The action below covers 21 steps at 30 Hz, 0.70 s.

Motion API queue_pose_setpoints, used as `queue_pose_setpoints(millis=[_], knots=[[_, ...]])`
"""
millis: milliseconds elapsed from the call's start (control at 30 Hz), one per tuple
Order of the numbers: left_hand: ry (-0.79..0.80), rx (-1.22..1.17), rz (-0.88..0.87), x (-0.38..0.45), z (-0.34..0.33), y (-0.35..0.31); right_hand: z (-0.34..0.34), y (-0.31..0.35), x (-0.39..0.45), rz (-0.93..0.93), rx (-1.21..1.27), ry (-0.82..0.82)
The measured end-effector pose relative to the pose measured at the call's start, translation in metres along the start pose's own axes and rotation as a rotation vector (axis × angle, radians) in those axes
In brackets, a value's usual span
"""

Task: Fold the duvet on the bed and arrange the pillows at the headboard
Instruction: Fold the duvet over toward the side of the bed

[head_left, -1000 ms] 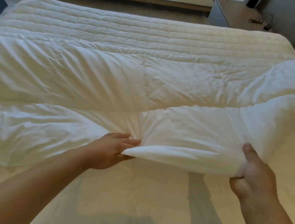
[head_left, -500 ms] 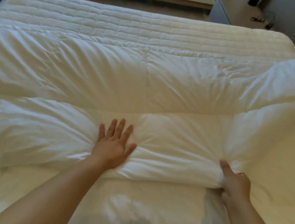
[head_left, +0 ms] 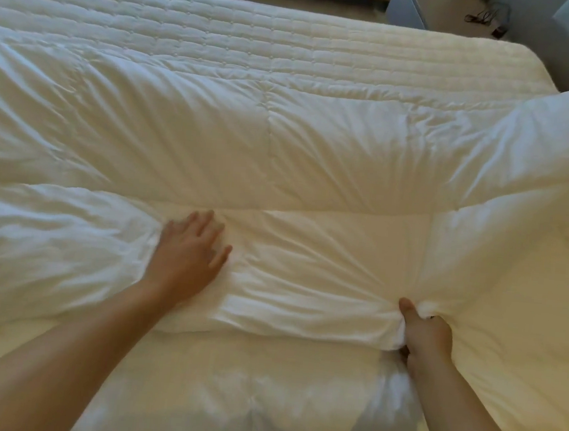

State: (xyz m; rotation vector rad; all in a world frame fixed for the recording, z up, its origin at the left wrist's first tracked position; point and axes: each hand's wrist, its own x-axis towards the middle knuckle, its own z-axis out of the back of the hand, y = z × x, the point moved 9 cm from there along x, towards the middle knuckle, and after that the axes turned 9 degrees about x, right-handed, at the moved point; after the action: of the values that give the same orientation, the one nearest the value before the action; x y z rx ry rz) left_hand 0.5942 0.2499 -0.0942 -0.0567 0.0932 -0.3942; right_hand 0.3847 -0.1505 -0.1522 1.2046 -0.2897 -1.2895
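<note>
I'm partway through folding the white duvet (head_left: 316,149), which lies in long bands across the quilted mattress (head_left: 258,31); a strip of the mattress stays bare beyond the duvet's far edge. My left hand (head_left: 188,255) lies flat with its fingers spread, pressing on the folded band. My right hand (head_left: 426,331) is curled round a bunch of the fabric at the near edge of that band, thumb on top.

To do this step well, I judge I should keep the left palm pinning the layer while the right draws the edge taut and straight, so the near edges line up before I let go; the right side of the duvet billows high and will need flattening.

A second ago the left hand pinched the edge of a raised flap; now that flap lies down, the palm has opened on top, and the right has sunk lower with its bunch. I see no pillows.
</note>
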Motion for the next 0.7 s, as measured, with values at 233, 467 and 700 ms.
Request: queue_pose_setpoints(millis=[233,467,700], knots=[[0.335,0.124,0.463,-0.072,-0.026,0.192,0.032,0.026,0.000,0.071,0.120,-0.287],[0.491,0.074,0.418,-0.079,-0.041,0.217,0.009,0.010,-0.018,-0.150,-0.063,-0.084],[0.051,-0.128,0.553,-0.013,0.022,0.150,0.002,-0.007,0.006,-0.078,-0.340,0.039]])
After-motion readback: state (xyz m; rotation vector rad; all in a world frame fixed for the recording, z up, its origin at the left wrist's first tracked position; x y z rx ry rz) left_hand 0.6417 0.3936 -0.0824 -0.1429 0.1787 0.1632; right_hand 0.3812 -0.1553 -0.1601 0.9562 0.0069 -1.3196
